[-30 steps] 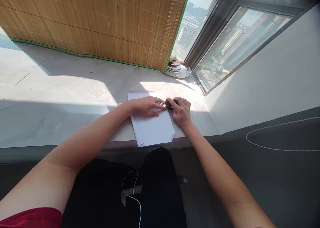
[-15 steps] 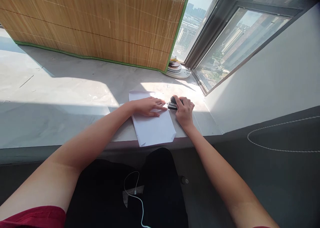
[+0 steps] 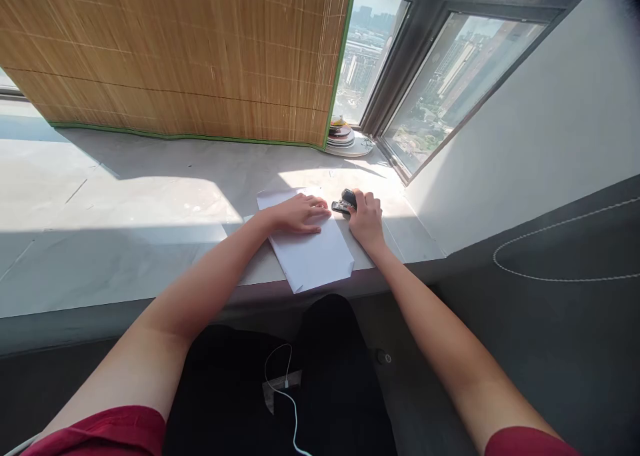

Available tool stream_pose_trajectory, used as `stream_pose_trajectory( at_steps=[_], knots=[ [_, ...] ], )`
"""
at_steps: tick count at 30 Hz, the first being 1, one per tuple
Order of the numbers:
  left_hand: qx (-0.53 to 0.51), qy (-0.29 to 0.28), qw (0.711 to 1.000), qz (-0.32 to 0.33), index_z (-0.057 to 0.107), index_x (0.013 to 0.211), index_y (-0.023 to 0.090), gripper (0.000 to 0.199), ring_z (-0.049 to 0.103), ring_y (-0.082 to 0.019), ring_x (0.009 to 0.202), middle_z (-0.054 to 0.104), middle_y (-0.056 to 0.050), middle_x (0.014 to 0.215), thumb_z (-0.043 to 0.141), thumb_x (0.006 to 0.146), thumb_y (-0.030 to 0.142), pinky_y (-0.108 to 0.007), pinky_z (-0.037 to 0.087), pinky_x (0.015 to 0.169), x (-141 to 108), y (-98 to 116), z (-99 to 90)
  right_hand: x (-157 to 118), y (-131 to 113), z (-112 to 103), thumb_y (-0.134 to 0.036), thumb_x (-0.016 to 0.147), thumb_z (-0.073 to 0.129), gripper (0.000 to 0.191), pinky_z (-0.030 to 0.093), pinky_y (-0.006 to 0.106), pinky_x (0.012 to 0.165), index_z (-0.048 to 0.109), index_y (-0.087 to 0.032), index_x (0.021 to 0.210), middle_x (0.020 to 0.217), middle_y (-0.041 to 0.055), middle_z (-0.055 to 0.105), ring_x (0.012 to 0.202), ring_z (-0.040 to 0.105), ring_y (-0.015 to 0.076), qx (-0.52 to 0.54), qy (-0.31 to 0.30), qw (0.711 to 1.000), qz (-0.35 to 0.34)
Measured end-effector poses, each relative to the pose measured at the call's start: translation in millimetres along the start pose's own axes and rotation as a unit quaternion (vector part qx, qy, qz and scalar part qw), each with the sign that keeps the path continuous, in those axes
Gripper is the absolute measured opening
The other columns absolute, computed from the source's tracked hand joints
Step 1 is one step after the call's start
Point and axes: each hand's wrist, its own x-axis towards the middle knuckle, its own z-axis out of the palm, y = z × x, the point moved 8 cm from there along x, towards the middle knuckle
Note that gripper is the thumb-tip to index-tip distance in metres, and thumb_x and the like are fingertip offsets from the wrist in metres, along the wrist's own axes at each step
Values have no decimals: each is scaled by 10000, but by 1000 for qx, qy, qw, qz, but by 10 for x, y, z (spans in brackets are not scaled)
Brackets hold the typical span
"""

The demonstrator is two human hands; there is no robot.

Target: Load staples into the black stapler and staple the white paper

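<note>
White paper (image 3: 317, 256) lies on the ledge, its near corners folded and its near edge at the ledge's front. Flat on the paper's upper part rests my left hand (image 3: 301, 215), fingers stretched out toward the right edge. Just right of the paper, my right hand (image 3: 367, 219) is wrapped round a black stapler (image 3: 344, 203). The stapler's jaws are apart and point left, close beside my left fingertips. Whether its tip touches the paper's edge I cannot tell.
A bamboo blind (image 3: 200, 63) with green edging hangs at the back of the ledge (image 3: 125, 256). Stacked plates (image 3: 350, 143) stand in the corner by the window (image 3: 425, 103). A white wall (image 3: 525, 109) bounds the right side. A white cable (image 3: 295, 416) hangs over my lap.
The stapler has come away slightly from the paper's right edge, and its jaws have opened wider. My left hand stays flat on the paper. The camera view has turned slightly.
</note>
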Motion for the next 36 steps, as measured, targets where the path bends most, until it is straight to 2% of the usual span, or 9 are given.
stream_pose_trajectory(
  at_steps=[8, 11, 15, 17, 20, 23, 31, 34, 36],
  knots=[
    [-40, 20, 998, -41, 605, 1602, 276, 607, 559, -321, 1517, 566, -127, 1673, 645, 1045, 514, -487, 441, 1264, -95, -27, -72, 22, 4, 30, -240, 1070, 481, 437, 461, 475, 901, 535, -229, 1504, 1304, 173, 599, 1139, 506, 359, 2, -1, 1000, 16],
    [-15, 112, 976, -185, 627, 1558, 237, 530, 565, -296, 1506, 580, -130, 1644, 608, 1068, 437, -456, 460, 1259, -326, -242, -355, 22, -5, 33, -238, 1079, 477, 426, 462, 469, 908, 535, -234, 1501, 1314, 172, 596, 1146, 507, 353, 2, -2, 1000, 16],
    [63, 157, 861, -479, 699, 1454, 213, 435, 560, -334, 1496, 604, -144, 1597, 548, 1056, 303, -488, 454, 1268, -1109, -559, -616, 18, -14, 8, -236, 1081, 471, 435, 475, 463, 910, 545, -238, 1510, 1297, 169, 598, 1139, 503, 345, 13, 1, 1000, 11],
    [81, 165, 816, -548, 640, 1535, 123, 520, 534, -418, 1507, 561, -246, 1616, 493, 1061, 279, -618, 414, 1274, -1529, -563, -654, 14, -20, -8, -233, 1077, 479, 447, 481, 460, 907, 556, -242, 1517, 1289, 165, 603, 1134, 506, 343, 21, -1, 1000, 12],
    [108, 147, 732, -656, 485, 1685, 151, 653, 323, -458, 1656, 433, -264, 1736, 460, 1091, 423, -773, 272, 1295, -2131, -536, -597, 13, -32, -32, -226, 1072, 485, 452, 485, 465, 906, 577, -242, 1514, 1289, 172, 609, 1123, 513, 345, 28, -2, 999, 16],
    [112, 109, 714, -682, 407, 1733, 148, 709, 208, -479, 1701, 321, -245, 1811, 356, 1116, 494, -822, 179, 1297, -2367, -509, -490, 22, -40, -54, -224, 1060, 513, 441, 487, 475, 926, 604, -231, 1491, 1277, 178, 619, 1131, 520, 352, 34, -1, 999, 20],
    [87, 64, 722, -683, 281, 1785, 134, 754, 109, -507, 1719, 157, -240, 1860, 264, 1127, 502, -829, 110, 1291, -2354, -616, -414, -48, -62, -243, -219, 1001, 573, 405, 530, 479, 931, 682, -197, 1389, 1165, 161, 670, 1121, 594, 348, 115, 46, 992, 38],
    [93, 57, 718, -688, 268, 1792, 145, 773, 95, -494, 1726, 143, -230, 1866, 234, 1115, 514, -824, 109, 1295, -2381, -647, -406, -143, -346, -357, -216, 1012, 576, 390, 539, 461, 926, 666, -200, 1391, 1205, 160, 672, 1151, 619, 343, 159, 81, 982, 57],
    [98, 56, 719, -686, 270, 1792, 145, 783, 95, -491, 1727, 145, -227, 1866, 218, 1109, 525, -822, 111, 1295, -2384, -652, -404, -177, -728, -322, -206, 1002, 625, 365, 540, 428, 896, 668, -224, 1364, 1193, 140, 677, 1129, 634, 328, 184, 47, 981, 27]
  ],
)
